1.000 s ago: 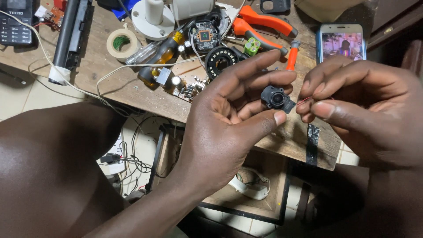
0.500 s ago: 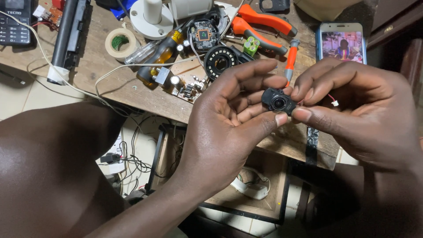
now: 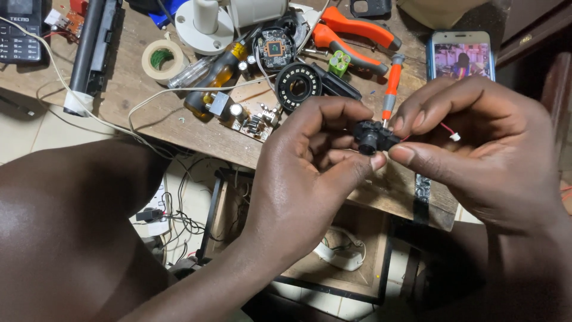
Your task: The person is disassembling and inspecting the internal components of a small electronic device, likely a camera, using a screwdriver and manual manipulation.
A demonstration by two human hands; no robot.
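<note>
Head view: the small black camera module (image 3: 370, 137) sits between both hands, above the table (image 3: 196, 134) edge — the left hand (image 3: 310, 173) clamps it from below and left with thumb and fingers (image 3: 333, 110), the right hand (image 3: 482, 143) pinches its right side. Its lens faces the viewer; a thin red wire with a white plug (image 3: 454, 136) trails rightward. Both hands are equally near.

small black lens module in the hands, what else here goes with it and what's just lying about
In hand: small black lens module, pinched by left hand and right hand; its thin red wire with white plug.

Lying about: orange pliers, tape roll, smartphone, round LED ring, yellow-handled screwdriver.
</note>
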